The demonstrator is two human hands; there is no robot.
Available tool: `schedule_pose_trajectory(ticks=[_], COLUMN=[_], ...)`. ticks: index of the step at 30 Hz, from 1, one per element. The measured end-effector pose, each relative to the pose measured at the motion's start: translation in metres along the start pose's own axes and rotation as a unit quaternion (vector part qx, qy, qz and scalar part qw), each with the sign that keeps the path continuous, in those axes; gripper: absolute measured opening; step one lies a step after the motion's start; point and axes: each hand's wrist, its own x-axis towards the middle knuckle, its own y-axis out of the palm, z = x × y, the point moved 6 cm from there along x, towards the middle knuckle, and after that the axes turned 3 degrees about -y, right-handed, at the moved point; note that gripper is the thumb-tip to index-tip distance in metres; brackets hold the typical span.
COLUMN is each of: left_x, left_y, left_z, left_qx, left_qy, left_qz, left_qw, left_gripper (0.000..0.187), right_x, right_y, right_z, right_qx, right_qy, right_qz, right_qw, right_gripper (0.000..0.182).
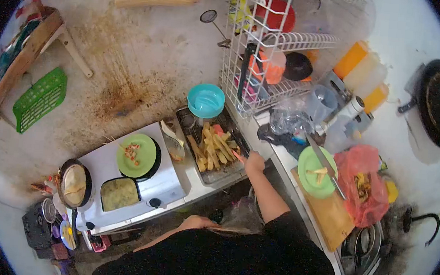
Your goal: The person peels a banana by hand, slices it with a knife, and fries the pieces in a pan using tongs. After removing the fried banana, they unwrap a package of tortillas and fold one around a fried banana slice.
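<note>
My right hand [254, 163] is closed at the right edge of a metal tray [215, 179]. From its fingers a thin orange utensil [238, 156] reaches toward a heap of thick yellow strips [213, 148], which look like cut cassava. A turquoise bowl [206, 102] rests at the tray's far end. Low by my waist is my left hand [199, 222], close to the front of the counter, its fingers mostly hidden. Left of the tray, a green plate [137, 167] with small orange and white bits sits on the white stove [166, 182].
A frying pan [75, 185] with a pale flatbread-like piece stands on the stove's left. On the right, another green plate [307, 184] and a knife [327, 162] overlap a wooden board [338, 230], beside a red plastic bag [366, 195]. A white wire rack [286, 38] stands behind.
</note>
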Motion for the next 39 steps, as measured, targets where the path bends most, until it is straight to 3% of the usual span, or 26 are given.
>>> schedule_pose_trajectory(ticks=[2,4,7,11,19,20,21,23,24,27,30,33,35,37,38,39], left_x=[0.013,0.026,0.038,0.042,0.044,0.045,0.043,0.042,0.041,0.034,0.030,0.028,0.029,0.031,0.034,0.038], left_y=[-0.010,-0.016,-0.023,-0.027,-0.044,-0.041,-0.045,-0.044,-0.046,-0.050,-0.049,-0.047,-0.042,-0.039,-0.033,-0.029], left_z=[0.010,0.019,0.021,0.031,-0.029,-0.023,-0.037,-0.041,-0.051,-0.077,-0.093,-0.105,-0.116,-0.123,-0.139,-0.145], left_qx=[-0.001,0.011,0.053,0.035,-0.040,-0.035,-0.023,0.011,0.014,0.035,0.043,0.051,-0.065,-0.127,-0.145,-0.167], left_qy=[-0.005,0.015,-0.035,-0.038,-0.102,-0.057,-0.114,-0.048,-0.047,-0.035,-0.054,-0.022,-0.014,0.008,0.027,0.050], left_qz=[0.010,0.020,0.067,0.020,-0.063,-0.099,-0.100,-0.131,-0.169,-0.253,-0.303,-0.360,-0.367,-0.381,-0.387,-0.379], left_qw=[1.000,1.000,0.996,0.998,0.992,0.993,0.988,0.990,0.984,0.966,0.951,0.931,0.928,0.916,0.910,0.909], left_gripper=[0.038,0.037,0.037,0.036,0.032,0.033,0.030,0.028,0.026,0.023,0.021,0.018,0.018,0.023,0.028,0.030], right_x=[0.018,0.028,0.047,0.055,0.038,0.036,0.033,0.026,0.006,-0.059,-0.110,-0.160,-0.187,-0.221,-0.235,-0.245], right_y=[0.004,0.004,0.026,0.040,0.019,0.018,0.016,0.012,-0.013,-0.067,-0.086,-0.087,-0.079,-0.100,-0.115,-0.124], right_z=[0.012,0.017,0.018,0.017,0.003,-0.002,-0.009,-0.026,-0.032,-0.069,-0.128,-0.177,-0.198,-0.206,-0.212,-0.219], right_qx=[-0.012,-0.014,-0.037,-0.022,0.048,0.052,0.080,0.139,0.196,0.492,0.513,0.494,0.530,0.580,0.550,0.551], right_qy=[0.007,-0.003,-0.039,-0.064,-0.096,-0.122,-0.138,-0.169,-0.199,-0.197,-0.187,-0.189,-0.198,-0.207,-0.216,-0.218], right_qz=[0.064,0.052,0.022,0.007,0.032,0.010,-0.014,-0.062,-0.086,0.037,-0.030,-0.040,0.011,0.000,-0.021,-0.064], right_qw=[0.998,0.999,0.998,0.998,0.994,0.991,0.987,0.974,0.956,0.847,0.837,0.848,0.824,0.787,0.806,0.803], right_gripper=[0.054,0.057,0.065,0.068,0.085,0.081,0.078,0.072,0.053,0.037,0.028,0.028,0.039,0.048,0.059,0.059])
